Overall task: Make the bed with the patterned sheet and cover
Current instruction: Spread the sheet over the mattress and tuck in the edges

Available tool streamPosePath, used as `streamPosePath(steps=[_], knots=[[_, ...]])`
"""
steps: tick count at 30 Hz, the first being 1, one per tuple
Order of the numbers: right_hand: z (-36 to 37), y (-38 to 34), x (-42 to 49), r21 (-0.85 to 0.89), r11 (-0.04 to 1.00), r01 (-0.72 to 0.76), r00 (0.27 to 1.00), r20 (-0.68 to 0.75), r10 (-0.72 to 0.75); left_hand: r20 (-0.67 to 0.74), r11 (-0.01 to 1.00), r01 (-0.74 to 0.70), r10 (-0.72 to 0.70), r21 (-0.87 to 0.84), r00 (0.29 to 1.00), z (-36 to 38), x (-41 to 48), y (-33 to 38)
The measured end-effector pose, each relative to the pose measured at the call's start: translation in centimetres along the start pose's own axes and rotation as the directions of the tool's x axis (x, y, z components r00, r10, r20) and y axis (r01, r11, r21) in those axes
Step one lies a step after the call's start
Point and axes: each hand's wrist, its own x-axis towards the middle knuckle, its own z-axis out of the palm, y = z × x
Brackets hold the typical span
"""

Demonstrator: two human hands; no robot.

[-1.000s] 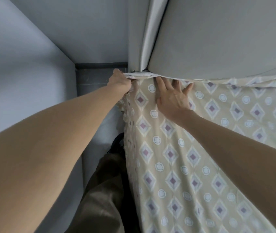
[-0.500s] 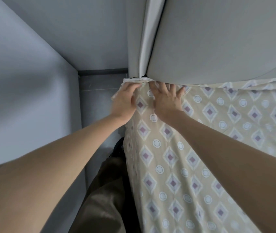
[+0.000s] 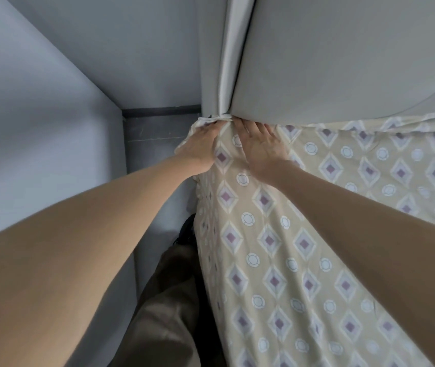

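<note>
Room: grey walls (image 3: 38, 128) meet in a corner, with a strip of grey floor (image 3: 155, 133) beside the bed.
Headboard: a big soft grey headboard (image 3: 343, 62) stands at the top of the bed.
Patterned sheet: the tan sheet (image 3: 277, 247) with purple diamonds and white rings lies over the bed, and its top edge runs along the bottom of the headboard.
Left hand: the left hand (image 3: 200, 148) lies on the sheet's corner, fingers (image 3: 212, 129) straight, pushing the cloth in at the headboard.
Right hand: the right hand (image 3: 260, 147) lies flat on the sheet just beside the left, fingers (image 3: 253, 127) straight, tips at the headboard's bottom edge.
Legs: brown trousers (image 3: 163, 313) and a dark shoe (image 3: 187, 231) show between bed and wall.
</note>
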Motion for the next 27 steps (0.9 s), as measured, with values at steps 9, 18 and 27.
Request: streamPosePath(steps=[9,18,27], knots=[[-0.4,-0.9,1.0,-0.028,0.995,-0.092,0.989,0.116,0.094,0.019,0.996,0.063,-0.062,-0.061,0.998,0.2,1.9,-0.3],[-0.1,0.1,-0.2,0.017,1.0,-0.007,1.0,0.014,0.007,-0.228,0.912,-0.02,-0.081,-0.41,0.97,1.0,0.4,-1.0],[0.1,-1.6,-1.0,-0.091,0.995,-0.032,0.998,0.06,0.037,0.006,0.962,-0.029,0.032,-0.272,0.999,0.4,0.6,-0.7]])
